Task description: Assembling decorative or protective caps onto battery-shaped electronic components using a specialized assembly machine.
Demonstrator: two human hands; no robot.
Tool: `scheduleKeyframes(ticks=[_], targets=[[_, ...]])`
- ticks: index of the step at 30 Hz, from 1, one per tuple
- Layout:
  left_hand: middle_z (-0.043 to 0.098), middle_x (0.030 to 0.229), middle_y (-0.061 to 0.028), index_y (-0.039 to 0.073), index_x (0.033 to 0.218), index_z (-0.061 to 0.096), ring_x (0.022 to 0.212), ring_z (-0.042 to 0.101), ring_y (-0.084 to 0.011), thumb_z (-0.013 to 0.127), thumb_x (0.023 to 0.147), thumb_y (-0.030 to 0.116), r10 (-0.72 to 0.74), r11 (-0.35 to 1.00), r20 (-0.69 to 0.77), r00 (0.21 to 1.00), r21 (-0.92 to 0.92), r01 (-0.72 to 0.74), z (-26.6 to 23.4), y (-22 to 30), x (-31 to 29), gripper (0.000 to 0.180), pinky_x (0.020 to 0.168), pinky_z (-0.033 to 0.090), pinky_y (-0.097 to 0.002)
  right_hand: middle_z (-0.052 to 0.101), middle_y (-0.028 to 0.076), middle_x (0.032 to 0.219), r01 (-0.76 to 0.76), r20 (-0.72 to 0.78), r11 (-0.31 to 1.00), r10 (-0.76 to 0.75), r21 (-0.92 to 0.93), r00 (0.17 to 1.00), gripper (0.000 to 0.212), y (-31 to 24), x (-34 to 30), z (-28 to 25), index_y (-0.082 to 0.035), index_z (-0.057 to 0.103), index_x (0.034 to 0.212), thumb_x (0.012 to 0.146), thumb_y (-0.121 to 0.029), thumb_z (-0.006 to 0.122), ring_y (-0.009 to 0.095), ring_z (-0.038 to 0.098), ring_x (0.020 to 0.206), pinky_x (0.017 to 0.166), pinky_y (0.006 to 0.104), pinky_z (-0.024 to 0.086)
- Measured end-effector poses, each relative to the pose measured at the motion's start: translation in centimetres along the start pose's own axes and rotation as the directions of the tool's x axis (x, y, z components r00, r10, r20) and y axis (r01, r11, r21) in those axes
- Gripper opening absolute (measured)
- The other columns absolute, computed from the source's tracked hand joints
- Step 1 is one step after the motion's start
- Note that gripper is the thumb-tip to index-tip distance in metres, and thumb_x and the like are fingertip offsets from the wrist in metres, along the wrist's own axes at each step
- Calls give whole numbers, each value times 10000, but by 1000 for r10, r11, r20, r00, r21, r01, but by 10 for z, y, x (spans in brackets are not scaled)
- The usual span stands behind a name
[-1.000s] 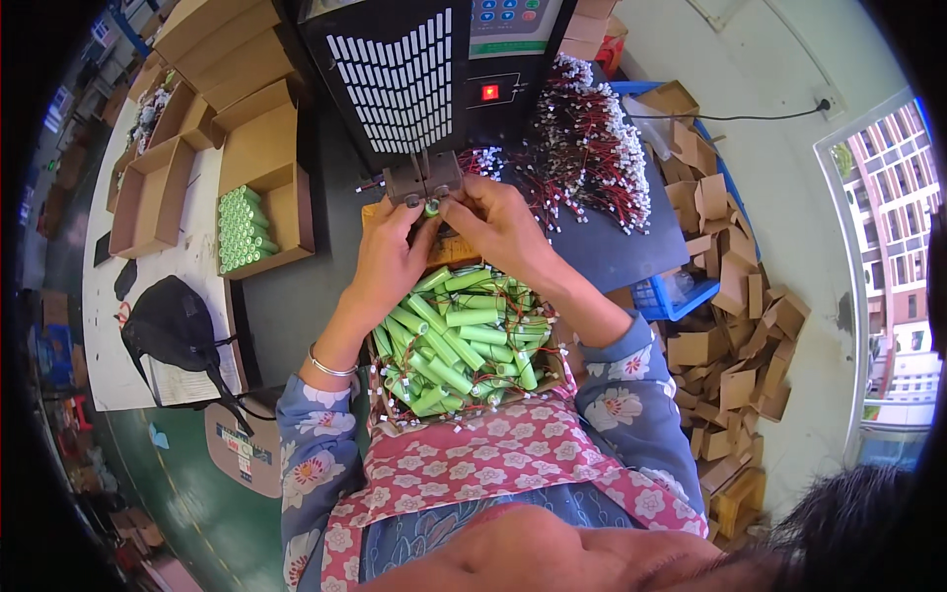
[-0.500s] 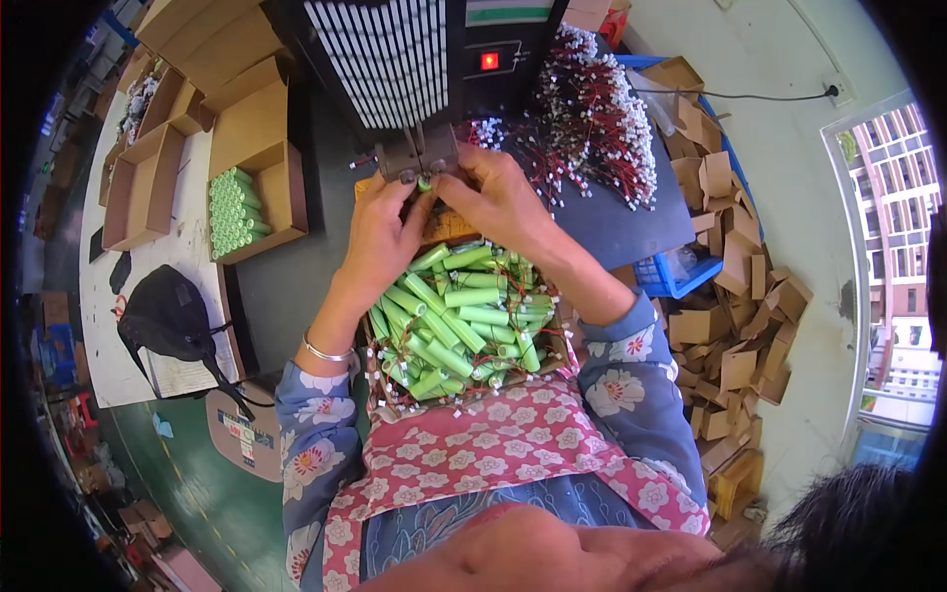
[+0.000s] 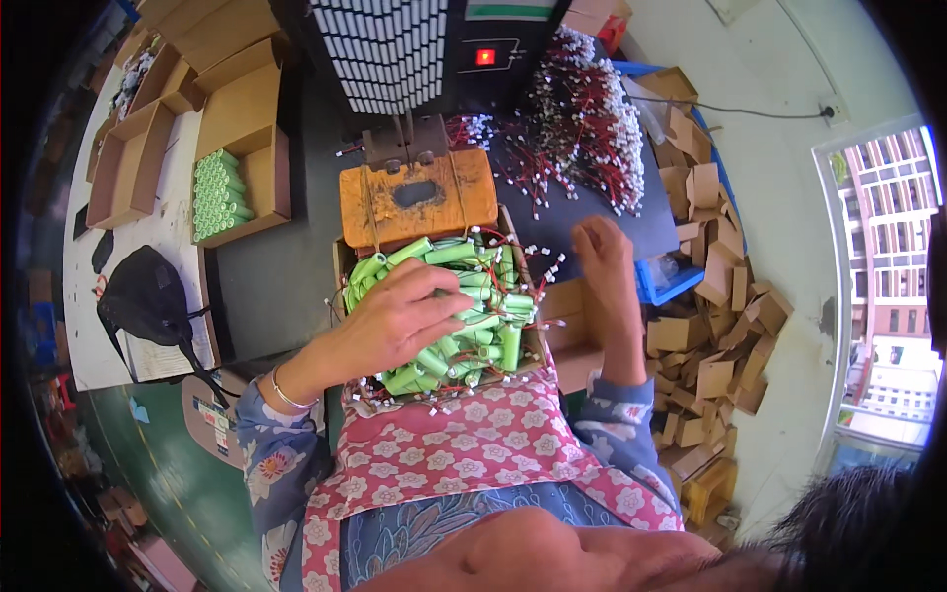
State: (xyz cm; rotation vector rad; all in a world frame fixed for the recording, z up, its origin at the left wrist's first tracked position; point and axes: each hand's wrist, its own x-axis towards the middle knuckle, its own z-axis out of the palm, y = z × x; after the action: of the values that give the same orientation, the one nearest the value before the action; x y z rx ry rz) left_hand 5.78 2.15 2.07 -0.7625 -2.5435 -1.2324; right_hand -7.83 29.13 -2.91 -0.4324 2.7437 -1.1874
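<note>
A box (image 3: 541,347) in front of me is heaped with green cylindrical battery cells (image 3: 511,345) that have thin red and black wires with white plugs. Over the left part of this heap is my left hand (image 3: 404,314), its fingers bent and apart above the cells; I see nothing held in it. My right hand (image 3: 604,255) is raised beyond the box's right side, fingers loosely curled and nothing visible in them. Beyond the box lies a worn orange block (image 3: 464,192) with a dark hollow, below the two thin metal rods (image 3: 405,138) of a black machine (image 3: 488,94).
A large pile of red-and-black wire leads with white plugs (image 3: 602,128) lies right of the machine. At left, an open cardboard box (image 3: 266,183) holds upright green cells. A black bag (image 3: 143,301) lies on the white table. Small cardboard boxes (image 3: 725,306) are heaped at right beside a blue crate (image 3: 676,281).
Both hands have left the metal rods, where they held a green cell. The left came back over the heap; the right moved out to the right. The orange block is now uncovered.
</note>
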Motion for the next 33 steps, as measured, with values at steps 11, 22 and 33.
scheduleKeyframes(ticks=[11, 22, 33], targets=[[568, 958, -86, 23, 959, 644, 925, 548, -264, 677, 805, 170, -52, 998, -169, 984, -40, 45, -5, 4, -6, 215, 823, 455, -359, 537, 150, 832, 136, -168, 749, -315, -648, 934, 120, 10, 70, 68, -27, 518, 958, 855, -85, 503, 334, 579, 792, 669, 431, 468], [596, 984, -159, 2, 852, 650, 984, 549, -328, 630, 702, 59, -508, 417, -277, 816, 750, 513, -134, -126, -69, 162, 853, 462, -395, 628, 242, 837, 162, -18, 835, -202, -525, 979, 213, -12, 59, 34, -26, 537, 1005, 914, -198, 449, 420, 627, 749, 620, 481, 502], [594, 1168, -62, 155, 1060, 697, 1165, 437, -282, 601, 762, 251, -917, 50, 54, 394, 999, -20, -127, -192, -49, 328, 889, 357, -450, 519, 257, 945, 292, -70, 801, -382, -523, 921, 195, 1, 25, 11, 7, 440, 946, 763, 70, 454, 438, 550, 851, 695, 485, 460]])
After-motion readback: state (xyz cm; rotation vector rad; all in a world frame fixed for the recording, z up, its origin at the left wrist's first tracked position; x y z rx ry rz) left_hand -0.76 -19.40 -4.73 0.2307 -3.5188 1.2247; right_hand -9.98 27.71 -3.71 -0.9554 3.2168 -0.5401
